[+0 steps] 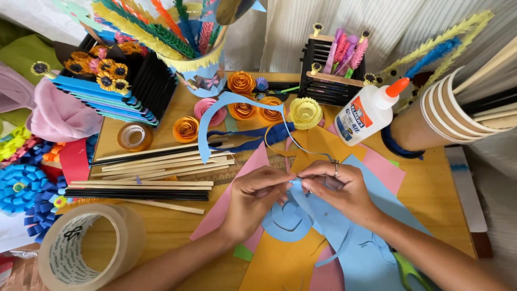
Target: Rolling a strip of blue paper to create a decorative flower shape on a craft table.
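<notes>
The left hand (253, 195) and right hand (339, 188) pinch a thin, matt light-blue paper strip (237, 108). Beneath them lie flat, matt paper sheets (377, 167) in pink, orange and blue on a smooth, light wooden table (161, 226). At lower left a big tape roll (89, 248) looks glossy, clear plastic on a card core. The glue bottle (369, 110) at upper right is smooth white plastic with an orange cap. The sticks (156, 172) at centre left look like pale bare wood.
</notes>
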